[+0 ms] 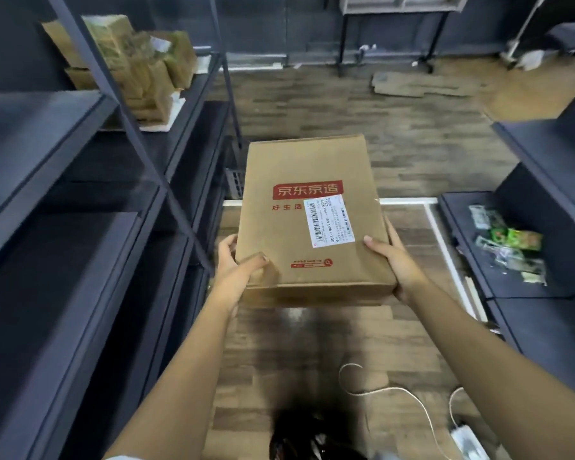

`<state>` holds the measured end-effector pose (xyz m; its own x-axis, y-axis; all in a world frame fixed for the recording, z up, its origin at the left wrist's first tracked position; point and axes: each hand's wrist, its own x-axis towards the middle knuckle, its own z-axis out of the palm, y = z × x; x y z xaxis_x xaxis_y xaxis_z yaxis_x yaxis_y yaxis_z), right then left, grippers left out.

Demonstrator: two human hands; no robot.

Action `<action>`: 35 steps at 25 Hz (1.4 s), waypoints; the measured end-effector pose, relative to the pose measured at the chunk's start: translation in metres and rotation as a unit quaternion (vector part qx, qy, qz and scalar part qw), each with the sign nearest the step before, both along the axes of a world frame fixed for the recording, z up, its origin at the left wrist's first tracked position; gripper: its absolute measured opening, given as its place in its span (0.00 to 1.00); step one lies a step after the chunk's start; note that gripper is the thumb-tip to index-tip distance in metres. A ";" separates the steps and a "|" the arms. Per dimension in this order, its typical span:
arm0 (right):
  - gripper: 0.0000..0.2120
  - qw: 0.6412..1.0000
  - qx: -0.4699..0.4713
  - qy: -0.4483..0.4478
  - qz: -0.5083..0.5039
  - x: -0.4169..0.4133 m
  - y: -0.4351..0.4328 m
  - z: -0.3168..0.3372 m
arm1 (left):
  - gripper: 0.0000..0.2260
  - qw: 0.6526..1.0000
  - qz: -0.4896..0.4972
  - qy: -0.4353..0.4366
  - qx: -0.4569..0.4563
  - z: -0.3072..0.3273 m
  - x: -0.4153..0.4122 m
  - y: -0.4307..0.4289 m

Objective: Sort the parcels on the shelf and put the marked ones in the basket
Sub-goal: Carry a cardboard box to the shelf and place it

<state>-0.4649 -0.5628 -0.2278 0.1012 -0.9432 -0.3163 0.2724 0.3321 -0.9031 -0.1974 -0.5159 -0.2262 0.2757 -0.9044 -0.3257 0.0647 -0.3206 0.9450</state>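
A flat brown cardboard parcel (307, 224) with a red printed logo and a white shipping label is held level in front of me over the wooden floor. My left hand (236, 263) grips its near left corner, thumb on top and fingers round the side. My right hand (392, 260) grips the near right edge, thumb on top and fingers underneath. Several more brown parcels (136, 68) are stacked on the upper level of the dark metal shelf (63, 180) at my left. A dark slatted crate or basket (234, 182) peeks out behind the held parcel.
A second dark shelf (525, 247) at my right carries several small green and clear packets (508, 244). White tape lines mark the floor. A white cable and a power strip (468, 443) lie at the lower right. Flattened cardboard (409, 84) lies farther off on the floor.
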 end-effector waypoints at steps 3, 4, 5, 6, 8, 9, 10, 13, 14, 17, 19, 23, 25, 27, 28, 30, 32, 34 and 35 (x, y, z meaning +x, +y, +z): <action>0.27 1.000 -0.002 0.013 -0.019 -0.007 0.006 -0.010 | 0.33 1.000 -0.020 -0.015 0.009 -0.008 -0.004 -0.008; 0.28 1.000 -0.004 0.014 -0.023 -0.008 0.007 -0.014 | 0.33 0.999 -0.026 -0.016 0.010 -0.011 -0.005 -0.012; 0.29 0.999 -0.004 0.015 -0.029 -0.009 0.007 -0.018 | 0.33 0.999 -0.034 -0.016 0.010 -0.014 -0.004 -0.016; 0.30 0.999 -0.003 0.017 -0.035 -0.009 0.006 -0.022 | 0.33 0.999 -0.042 -0.016 0.010 -0.016 -0.004 -0.020; 0.30 0.999 0.001 0.023 -0.044 -0.009 0.001 -0.028 | 0.33 0.998 -0.056 -0.016 0.007 -0.020 -0.003 -0.027; 0.29 0.999 0.004 0.024 -0.047 -0.009 -0.003 -0.031 | 0.33 0.998 -0.062 -0.017 0.006 -0.021 -0.003 -0.032; 0.29 0.998 0.006 0.027 -0.050 -0.009 -0.009 -0.033 | 0.34 0.998 -0.068 -0.018 0.005 -0.022 -0.003 -0.038; 0.28 0.999 0.002 0.036 -0.034 -0.008 -0.033 -0.039 | 0.35 0.997 -0.079 -0.019 0.000 -0.025 -0.001 -0.062; 0.28 0.999 0.000 0.033 -0.027 -0.008 -0.044 -0.042 | 0.36 0.996 -0.081 -0.023 -0.005 -0.027 0.000 -0.072; 0.30 0.999 -0.006 0.029 -0.014 -0.012 -0.077 -0.048 | 0.37 0.996 -0.086 -0.031 -0.022 -0.031 -0.003 -0.102; 0.27 0.999 -0.018 0.029 -0.014 -0.018 -0.104 -0.048 | 0.37 0.995 -0.084 -0.038 -0.029 -0.031 -0.011 -0.127; 0.27 0.999 -0.027 0.029 -0.017 -0.036 -0.159 -0.046 | 0.37 0.995 -0.080 -0.040 -0.037 -0.032 -0.028 -0.179; 0.32 0.999 -0.037 0.017 -0.006 -0.041 -0.181 -0.045 | 0.37 0.996 -0.074 -0.043 -0.038 -0.033 -0.032 -0.196; 0.33 0.999 -0.041 0.020 0.008 -0.043 -0.204 -0.045 | 0.38 0.997 -0.061 -0.044 -0.028 -0.034 -0.033 -0.213; 0.32 0.999 -0.043 0.019 0.014 -0.043 -0.214 -0.045 | 0.38 0.997 -0.057 -0.043 -0.027 -0.034 -0.034 -0.221; 0.31 0.999 -0.041 0.018 0.019 -0.041 -0.238 -0.048 | 0.38 0.998 -0.048 -0.035 -0.025 -0.034 -0.033 -0.239; 0.32 0.999 -0.024 0.019 0.017 -0.036 -0.261 -0.050 | 0.37 0.999 -0.043 -0.024 -0.023 -0.037 -0.029 -0.260; 0.33 0.999 -0.017 0.021 0.022 -0.029 -0.284 -0.053 | 0.37 0.999 -0.041 -0.017 -0.022 -0.039 -0.023 -0.281; 0.32 0.999 -0.018 0.023 0.023 -0.025 -0.298 -0.055 | 0.37 0.999 -0.039 -0.018 -0.020 -0.041 -0.020 -0.294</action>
<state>-0.4902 -0.8606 -0.2826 0.1313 -0.9486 -0.2879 0.2159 0.3108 -0.9256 -0.2177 -0.8096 -0.2670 0.2155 -0.9355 -0.2801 0.0077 -0.2852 0.9584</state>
